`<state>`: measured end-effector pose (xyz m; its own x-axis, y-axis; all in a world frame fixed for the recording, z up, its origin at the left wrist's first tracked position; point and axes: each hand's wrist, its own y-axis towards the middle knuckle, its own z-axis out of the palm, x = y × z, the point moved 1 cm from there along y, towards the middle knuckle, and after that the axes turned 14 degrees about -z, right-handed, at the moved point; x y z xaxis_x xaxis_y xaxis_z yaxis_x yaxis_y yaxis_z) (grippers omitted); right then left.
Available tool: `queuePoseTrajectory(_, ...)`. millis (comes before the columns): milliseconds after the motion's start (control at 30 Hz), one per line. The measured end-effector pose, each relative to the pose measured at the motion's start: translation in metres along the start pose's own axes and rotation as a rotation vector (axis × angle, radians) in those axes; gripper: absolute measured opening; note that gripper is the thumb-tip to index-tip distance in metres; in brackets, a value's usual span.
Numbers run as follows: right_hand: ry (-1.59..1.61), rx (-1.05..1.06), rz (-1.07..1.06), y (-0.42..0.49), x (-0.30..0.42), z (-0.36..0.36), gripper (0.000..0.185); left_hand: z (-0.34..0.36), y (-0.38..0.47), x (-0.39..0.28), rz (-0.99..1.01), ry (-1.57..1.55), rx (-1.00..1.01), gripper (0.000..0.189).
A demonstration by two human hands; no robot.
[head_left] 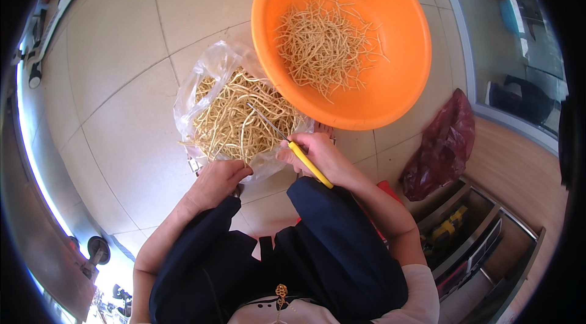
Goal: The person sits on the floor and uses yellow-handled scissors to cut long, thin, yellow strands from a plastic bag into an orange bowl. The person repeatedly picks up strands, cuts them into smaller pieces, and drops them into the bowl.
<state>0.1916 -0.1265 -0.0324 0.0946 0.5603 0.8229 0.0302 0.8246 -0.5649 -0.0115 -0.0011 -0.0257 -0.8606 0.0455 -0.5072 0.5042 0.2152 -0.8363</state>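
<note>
A clear plastic bag (185,109) stands open in front of my knees, full of long, thin, pale brown roots (238,118). At the bag's near left edge, my left hand (224,176) has its fingers closed on the end of a root. My right hand (316,154), at the near right edge, holds scissors (309,164) with a yellow handle, their metal blades pointing over the roots. Whether the blades are apart cannot be told. Beyond and to the right, an orange plastic basin (398,49) holds a heap of thinner, shorter root pieces (325,45).
A crumpled dark red plastic bag (442,150) lies on the tiled floor at the right, beside a wooden cabinet with open compartments (480,205). A glass panel with a metal frame (462,45) stands behind it. A metal surface (46,164) runs along the left.
</note>
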Motion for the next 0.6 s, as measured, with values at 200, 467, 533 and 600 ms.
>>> queuePoseTrajectory(200, -0.118, 0.041, 0.003, 0.001, -0.006, 0.001, 0.031, 0.000, 0.001, -0.001, -0.098, -0.034, 0.039, 0.021)
queuePoseTrajectory(467, -0.575, -0.027, -0.244, -0.027, 0.005, -0.009, 0.048, -0.017, 0.012, -0.033, 0.137, 0.028, -0.137, 0.022)
queuePoseTrajectory(533, -0.556, -0.037, -0.279, -0.026, 0.010, -0.014, 0.052, -0.022, 0.017, -0.060, 0.158, 0.152, -0.171, 0.023)
queuePoseTrajectory(600, -0.481, -0.038, -0.265, -0.022, 0.009, -0.027, 0.047, -0.027, 0.025, -0.080, 0.229, 0.083, -0.182, 0.020)
